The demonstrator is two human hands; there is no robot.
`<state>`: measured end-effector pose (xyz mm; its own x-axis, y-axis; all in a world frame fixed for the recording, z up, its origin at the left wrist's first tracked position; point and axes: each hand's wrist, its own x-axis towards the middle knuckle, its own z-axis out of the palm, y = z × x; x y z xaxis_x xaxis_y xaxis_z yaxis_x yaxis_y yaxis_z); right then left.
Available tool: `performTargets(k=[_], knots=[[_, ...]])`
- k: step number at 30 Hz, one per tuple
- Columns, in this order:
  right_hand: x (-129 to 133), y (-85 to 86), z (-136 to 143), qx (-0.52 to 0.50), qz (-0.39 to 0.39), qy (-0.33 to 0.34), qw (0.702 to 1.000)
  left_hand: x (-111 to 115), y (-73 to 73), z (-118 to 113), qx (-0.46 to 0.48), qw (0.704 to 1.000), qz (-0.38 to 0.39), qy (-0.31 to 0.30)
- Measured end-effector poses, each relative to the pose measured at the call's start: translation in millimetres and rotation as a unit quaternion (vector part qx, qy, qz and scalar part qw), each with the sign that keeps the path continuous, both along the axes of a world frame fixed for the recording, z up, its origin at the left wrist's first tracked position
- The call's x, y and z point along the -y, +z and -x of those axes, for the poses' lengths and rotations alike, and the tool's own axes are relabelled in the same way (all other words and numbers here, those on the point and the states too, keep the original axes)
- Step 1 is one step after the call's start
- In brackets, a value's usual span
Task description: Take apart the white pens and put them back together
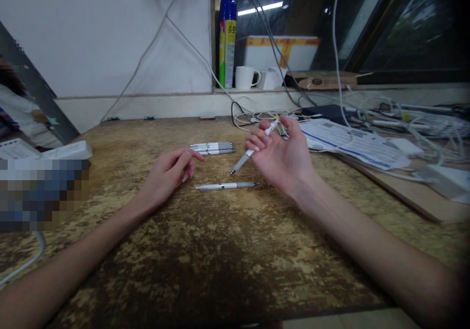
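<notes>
Right hand (281, 158) clasps a pen (242, 161) above the counter (220, 250), tip slanting down; a light, steady grip suits; left hand (169, 175), loosely spread, seemingly unladen, is by the pen row (216, 148); loose pen (229, 186) lies nearer.

So there's just the one camera here, worn on the person's head, up over the near side of the table (205, 250). It faces forward and tips down across the table, pretty close in, with the left hand (167, 179) and right hand (284, 157) around mid-view. Shot's wide enough to catch the wall (103, 40) and window (407, 35) beyond the table too.
</notes>
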<state>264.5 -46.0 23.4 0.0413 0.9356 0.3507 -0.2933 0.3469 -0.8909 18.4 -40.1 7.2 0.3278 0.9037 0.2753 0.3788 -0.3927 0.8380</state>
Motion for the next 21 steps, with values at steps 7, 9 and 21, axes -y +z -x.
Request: performTargets(k=[7,9,21], knots=[[-0.3,-1.7,-0.2,-0.018,-0.005,0.025,1.000,0.5,-1.1,-0.5,-0.011,1.000,0.004,-0.003],[-0.3,-2.1,0.2,-0.040,-0.001,0.032,0.999,0.9,-0.3,-1.2,-0.013,1.000,0.004,-0.004],[1.6,0.4,-0.8,-0.097,0.014,0.046,0.994,0.6,-2.5,0.6,-0.026,1.000,0.005,-0.012]])
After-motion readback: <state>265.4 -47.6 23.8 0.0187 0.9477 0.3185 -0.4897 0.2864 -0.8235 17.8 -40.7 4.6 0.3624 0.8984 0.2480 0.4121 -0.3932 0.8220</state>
